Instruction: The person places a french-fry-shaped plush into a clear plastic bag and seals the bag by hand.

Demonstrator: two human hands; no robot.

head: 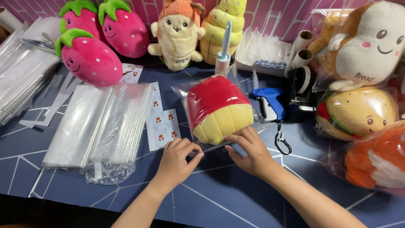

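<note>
Both forearms rise from the bottom edge toward the frame's centre. The left hand [177, 158] is curled, its fingertips pinching the clear bag's [202, 147] open edge; the right hand [249, 153] lies palm down, fingers together, pressing that edge just below the red-and-yellow plush toy [217, 107] — bagged, at centre, its long axis tilted, red end toward upper left, yellow end toward the hands
</note>
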